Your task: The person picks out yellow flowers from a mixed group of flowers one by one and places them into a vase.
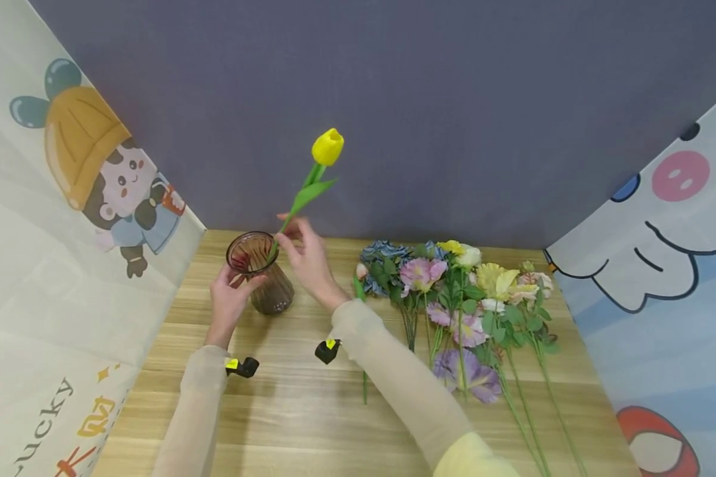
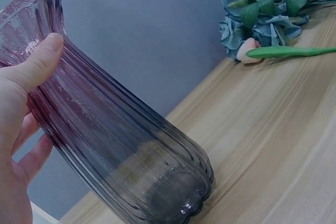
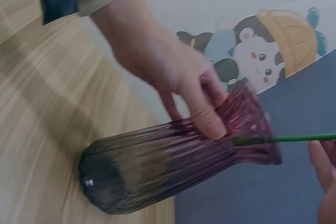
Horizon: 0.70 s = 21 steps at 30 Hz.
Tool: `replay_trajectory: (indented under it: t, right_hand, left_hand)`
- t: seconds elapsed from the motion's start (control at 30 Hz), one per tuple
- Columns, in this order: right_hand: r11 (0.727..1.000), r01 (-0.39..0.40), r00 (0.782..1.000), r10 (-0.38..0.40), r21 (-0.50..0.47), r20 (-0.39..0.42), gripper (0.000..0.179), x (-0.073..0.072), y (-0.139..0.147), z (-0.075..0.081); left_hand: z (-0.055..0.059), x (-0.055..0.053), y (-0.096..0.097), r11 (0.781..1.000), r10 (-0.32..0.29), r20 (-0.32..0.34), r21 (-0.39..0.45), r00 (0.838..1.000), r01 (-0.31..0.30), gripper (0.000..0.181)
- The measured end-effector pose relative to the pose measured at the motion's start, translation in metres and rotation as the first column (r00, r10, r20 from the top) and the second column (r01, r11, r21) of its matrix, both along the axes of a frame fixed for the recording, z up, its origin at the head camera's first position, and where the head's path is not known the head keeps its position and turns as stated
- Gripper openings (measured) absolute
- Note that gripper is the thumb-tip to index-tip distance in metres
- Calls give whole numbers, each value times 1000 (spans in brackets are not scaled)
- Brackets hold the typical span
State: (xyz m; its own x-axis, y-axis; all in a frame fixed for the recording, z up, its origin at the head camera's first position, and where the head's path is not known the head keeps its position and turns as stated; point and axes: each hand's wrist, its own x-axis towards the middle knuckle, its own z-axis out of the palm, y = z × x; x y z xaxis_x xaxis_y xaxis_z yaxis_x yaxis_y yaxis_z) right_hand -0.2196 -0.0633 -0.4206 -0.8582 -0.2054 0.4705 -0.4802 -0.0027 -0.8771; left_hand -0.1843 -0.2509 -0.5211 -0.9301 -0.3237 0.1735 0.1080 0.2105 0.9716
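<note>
A ribbed, purple-tinted glass vase (image 1: 273,293) stands on the left part of the table. My left hand (image 1: 229,299) grips it just below the flared rim, thumb across the near side in the left wrist view. Between the thumb and fingers of my right hand (image 1: 309,260) is the stem of a yellow tulip (image 1: 328,147), its bloom up high and leaning right. In the right wrist view the lower end of the green stem (image 3: 299,138) reaches inside the vase mouth, short of the base.
Several artificial flowers lie on the wooden table (image 1: 286,424) to the right: blue blooms (image 1: 384,250), a purple flower (image 1: 468,376), yellow petals (image 1: 495,281). A pale pink tulip (image 2: 249,51) lies nearest the vase. A grey wall (image 1: 394,119) stands behind, printed panels at both sides.
</note>
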Motion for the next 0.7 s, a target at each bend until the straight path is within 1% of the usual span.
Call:
replay_trajectory:
  t: [0.17, 0.37, 0.53, 0.6, 0.7]
  right_hand:
    - [999, -39, 998, 38, 29, 40, 36, 1, 0, -6]
    - [994, -97, 990, 92, 41, 110, 32, 1, -1, -9]
    - [990, -107, 986, 94, 92, 139, 34, 1, 1, -8]
    - [991, -106, 984, 92, 87, 152, 35, 0, 3, -8]
    - [993, -100, 983, 91, 54, 158, 38, 0, 4, -6]
  left_hand:
    - [-1, 0, 0, 1000, 7, -2, -4, 1000, -7, 60]
    - [-2, 1, -1, 1000, 1, -3, -29, 1000, -1, 60]
    - [0, 1, 0, 1000, 5, -16, -14, 1000, -5, 60]
    - [0, 0, 1, 1000, 8, -18, -11, 1000, -9, 60]
    - [0, 0, 2, 1000, 13, -22, -8, 1000, -13, 60]
